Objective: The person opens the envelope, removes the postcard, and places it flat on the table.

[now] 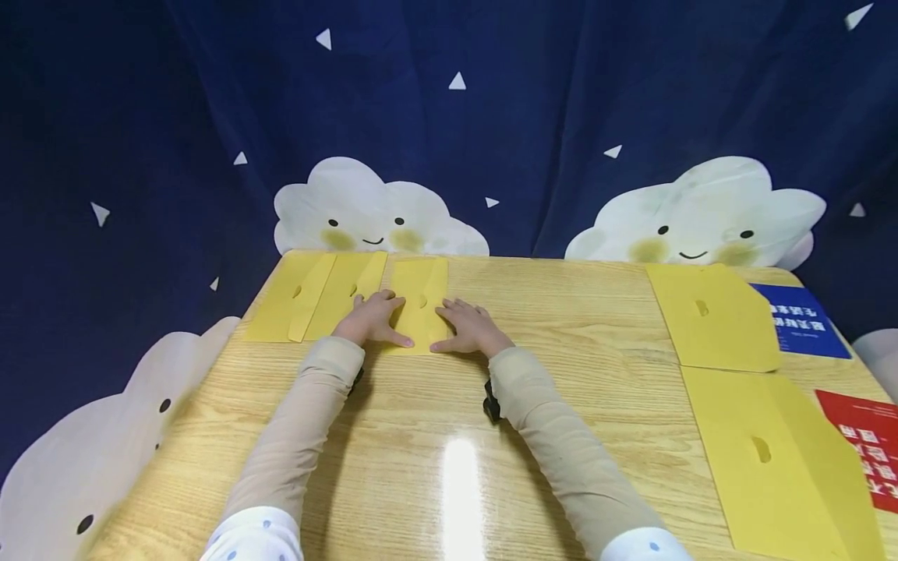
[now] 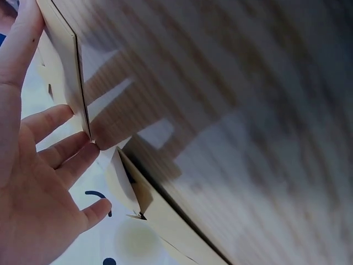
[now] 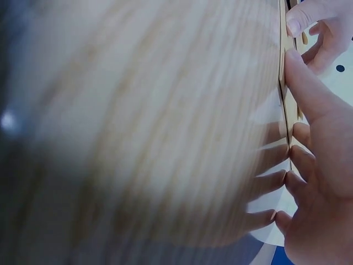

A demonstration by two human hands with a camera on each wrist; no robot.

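Note:
A narrow yellow paper envelope (image 1: 421,280), with a small slot in its middle, lies flat between my two hands on the wooden table. My left hand (image 1: 372,318) rests at its left side, fingers spread and thumb on the near left corner. On the opposite side my right hand (image 1: 468,327) has its fingers spread along the right edge, with the thumb at the near right corner. The left wrist view shows the left fingertips (image 2: 91,149) right at the paper's edge. In the right wrist view the right thumb (image 3: 300,77) touches the near edge.
Two similar yellow envelopes (image 1: 277,300) (image 1: 344,284) lie side by side at the left. At the right lie two larger yellow envelopes (image 1: 722,327) (image 1: 751,421), with a blue card (image 1: 814,327) and a red card (image 1: 866,428) beside them. A dark blue curtain (image 1: 533,117) hangs behind the table.

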